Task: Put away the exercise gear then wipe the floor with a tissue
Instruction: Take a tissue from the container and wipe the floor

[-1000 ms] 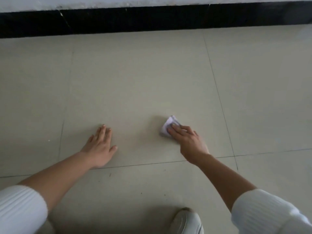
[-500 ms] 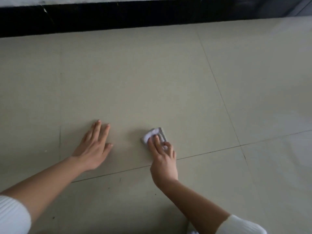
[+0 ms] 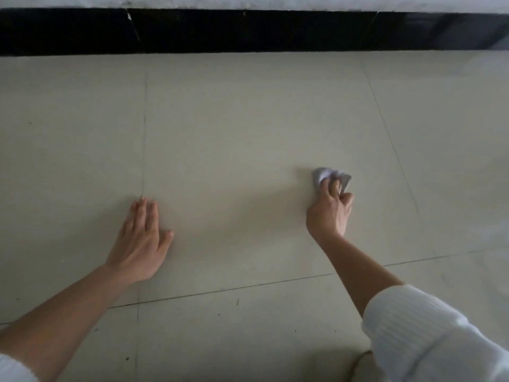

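A crumpled white tissue (image 3: pixel 322 176) is pressed against the pale tiled floor (image 3: pixel 234 139), right of centre. My right hand (image 3: pixel 329 210) grips it, fingers curled over its near side so part of it is hidden. My left hand (image 3: pixel 140 241) lies flat on the floor to the left, palm down, fingers together and thumb out, holding nothing. No exercise gear is in view.
A black skirting band (image 3: pixel 248 31) runs along the wall at the far edge of the floor. Thin grout lines cross the tiles. A few dark specks (image 3: pixel 237 301) dot the near tiles. White sleeves cover both upper forearms.
My right hand has swept the tissue to the right and a little farther away from my left hand. My left hand stays planted on the floor.
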The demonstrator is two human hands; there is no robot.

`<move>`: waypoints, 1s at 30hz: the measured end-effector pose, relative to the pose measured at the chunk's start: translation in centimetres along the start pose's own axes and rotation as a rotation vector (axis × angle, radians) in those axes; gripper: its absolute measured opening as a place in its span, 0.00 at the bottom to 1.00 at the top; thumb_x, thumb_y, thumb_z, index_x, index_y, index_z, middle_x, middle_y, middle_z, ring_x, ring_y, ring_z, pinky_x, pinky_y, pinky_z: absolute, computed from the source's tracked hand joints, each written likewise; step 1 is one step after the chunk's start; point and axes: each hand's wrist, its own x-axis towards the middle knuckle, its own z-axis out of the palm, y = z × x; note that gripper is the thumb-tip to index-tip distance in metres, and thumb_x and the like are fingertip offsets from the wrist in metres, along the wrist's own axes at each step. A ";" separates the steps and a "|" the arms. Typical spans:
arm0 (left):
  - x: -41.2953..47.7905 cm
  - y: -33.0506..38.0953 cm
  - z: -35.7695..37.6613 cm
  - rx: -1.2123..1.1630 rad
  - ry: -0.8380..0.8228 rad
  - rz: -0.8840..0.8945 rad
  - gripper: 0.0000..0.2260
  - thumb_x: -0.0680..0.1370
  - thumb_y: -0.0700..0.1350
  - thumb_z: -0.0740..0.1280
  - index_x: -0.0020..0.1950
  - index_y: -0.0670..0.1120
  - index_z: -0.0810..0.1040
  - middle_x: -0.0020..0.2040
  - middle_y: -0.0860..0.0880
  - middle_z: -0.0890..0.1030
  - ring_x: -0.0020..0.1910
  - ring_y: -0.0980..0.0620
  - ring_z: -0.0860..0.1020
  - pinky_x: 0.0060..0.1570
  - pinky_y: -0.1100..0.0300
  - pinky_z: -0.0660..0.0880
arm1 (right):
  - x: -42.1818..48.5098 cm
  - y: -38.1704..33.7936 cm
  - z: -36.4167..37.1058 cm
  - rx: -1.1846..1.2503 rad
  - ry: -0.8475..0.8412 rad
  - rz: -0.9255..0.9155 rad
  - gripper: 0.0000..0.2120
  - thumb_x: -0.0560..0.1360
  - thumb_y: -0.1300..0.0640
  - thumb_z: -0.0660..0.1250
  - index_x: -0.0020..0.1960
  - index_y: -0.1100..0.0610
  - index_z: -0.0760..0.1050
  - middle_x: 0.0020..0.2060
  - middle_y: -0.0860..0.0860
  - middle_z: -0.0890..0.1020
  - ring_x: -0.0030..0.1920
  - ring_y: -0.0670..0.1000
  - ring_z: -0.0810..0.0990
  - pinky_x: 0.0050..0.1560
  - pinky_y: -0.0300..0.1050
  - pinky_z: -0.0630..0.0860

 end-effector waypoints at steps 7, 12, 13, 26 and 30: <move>0.4 -3.5 0.4 0.005 0.047 -0.042 0.32 0.79 0.51 0.59 0.75 0.34 0.51 0.75 0.33 0.49 0.76 0.37 0.48 0.74 0.46 0.49 | -6.0 -9.9 4.3 0.030 -0.136 -0.570 0.32 0.65 0.63 0.47 0.68 0.61 0.69 0.68 0.59 0.71 0.47 0.63 0.74 0.49 0.52 0.74; 1.3 -3.0 0.2 0.012 0.071 -0.053 0.33 0.78 0.50 0.61 0.74 0.32 0.52 0.75 0.31 0.51 0.75 0.35 0.51 0.73 0.45 0.51 | -8.9 -11.8 4.0 0.015 -0.437 -1.143 0.30 0.69 0.69 0.60 0.70 0.56 0.68 0.72 0.52 0.67 0.56 0.60 0.69 0.55 0.53 0.71; 1.5 -3.0 0.2 0.007 0.074 -0.056 0.34 0.78 0.50 0.61 0.74 0.32 0.52 0.75 0.32 0.50 0.75 0.35 0.50 0.73 0.46 0.51 | -8.1 -11.4 3.6 -0.011 -0.429 -1.206 0.31 0.69 0.69 0.62 0.70 0.54 0.68 0.71 0.50 0.68 0.56 0.59 0.70 0.54 0.52 0.72; 2.0 -3.6 0.7 0.008 0.114 -0.045 0.40 0.74 0.62 0.43 0.74 0.33 0.55 0.75 0.32 0.53 0.74 0.35 0.54 0.72 0.45 0.54 | 6.2 -4.8 0.3 -0.113 -0.070 0.235 0.29 0.76 0.64 0.56 0.76 0.60 0.53 0.75 0.57 0.57 0.71 0.63 0.57 0.68 0.54 0.60; 2.3 -4.1 1.1 0.036 0.091 -0.031 0.39 0.74 0.62 0.44 0.73 0.32 0.56 0.74 0.31 0.55 0.74 0.34 0.55 0.72 0.44 0.56 | 3.7 -13.5 2.5 -0.128 -0.158 -0.137 0.30 0.75 0.64 0.56 0.76 0.59 0.51 0.76 0.56 0.53 0.72 0.63 0.56 0.68 0.53 0.59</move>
